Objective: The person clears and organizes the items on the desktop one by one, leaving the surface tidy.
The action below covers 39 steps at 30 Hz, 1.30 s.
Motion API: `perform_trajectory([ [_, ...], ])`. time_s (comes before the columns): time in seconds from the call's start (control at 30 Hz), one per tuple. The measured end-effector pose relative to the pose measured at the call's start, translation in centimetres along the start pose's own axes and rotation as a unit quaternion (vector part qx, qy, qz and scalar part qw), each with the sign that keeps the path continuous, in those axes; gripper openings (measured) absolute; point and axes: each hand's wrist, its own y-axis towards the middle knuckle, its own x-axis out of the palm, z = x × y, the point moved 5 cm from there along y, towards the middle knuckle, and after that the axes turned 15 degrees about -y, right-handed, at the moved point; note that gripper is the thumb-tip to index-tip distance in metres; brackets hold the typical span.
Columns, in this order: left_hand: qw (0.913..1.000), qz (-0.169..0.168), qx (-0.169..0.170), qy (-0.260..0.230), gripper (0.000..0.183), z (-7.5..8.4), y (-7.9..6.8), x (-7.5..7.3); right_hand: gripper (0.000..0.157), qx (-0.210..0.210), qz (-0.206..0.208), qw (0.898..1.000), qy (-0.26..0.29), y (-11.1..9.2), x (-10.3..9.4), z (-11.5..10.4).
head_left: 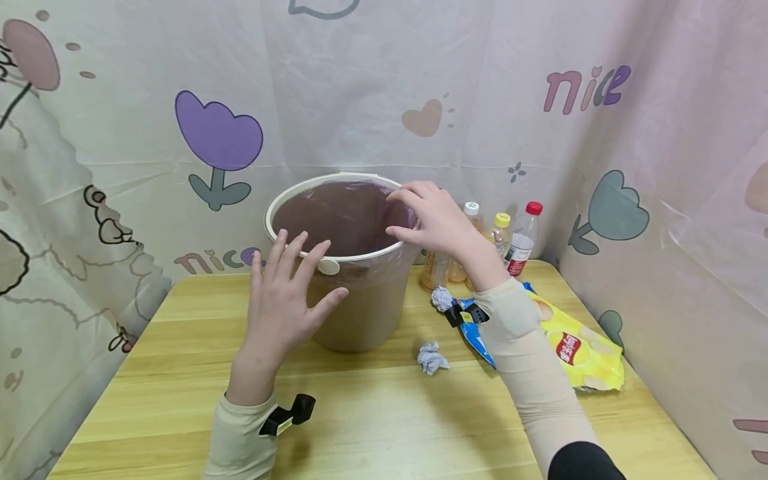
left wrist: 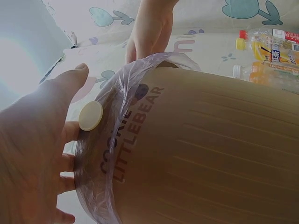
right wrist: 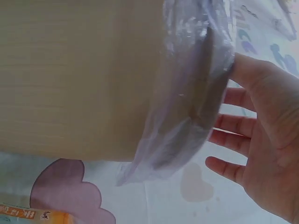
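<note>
Bin (head_left: 360, 313) stands on the surface (head_left: 198, 320), left hand (head_left: 279, 307) and right hand (head_left: 437, 219) at its rim, both with fingers apart.

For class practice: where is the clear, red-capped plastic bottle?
In the head view, the red-capped bottle stands right of the beige round bin, beside the yellow-capped plastic bottle.

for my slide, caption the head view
Left hand and right hand at a lined bin, bottles and crumpled paper nearby.
</note>
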Motion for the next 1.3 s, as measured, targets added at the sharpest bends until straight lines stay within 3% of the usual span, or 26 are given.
perform_trajectory([
  [0.27,1.0,-0.002,-0.007,-0.003,0.071,-0.1,-0.1,-0.2,0.054,0.025,0.038,0.998,0.039,-2.0,-0.4,0.2],
  [0.43,1.0,-0.002,-0.005,-0.005,0.07,-0.2,-0.1,-0.2,0.053,0.041,0.093,0.991,0.085,-3.8,-0.5,0.5],
  [0.57,1.0,-0.005,-0.005,-0.006,0.069,-0.2,0.0,-0.3,0.052,0.063,0.11,0.986,0.11,-5.5,-0.5,0.6],
  [0.97,0.9999,-0.011,-0.005,-0.005,0.07,0.0,0.4,-0.1,0.053,0.098,0.107,0.983,0.116,-10.2,1.5,0.5],
  [1.3,0.9999,-0.013,-0.008,-0.004,0.07,-0.1,0.2,-0.1,0.05,0.133,0.031,0.983,0.124,-14.0,5.5,0.5],
])
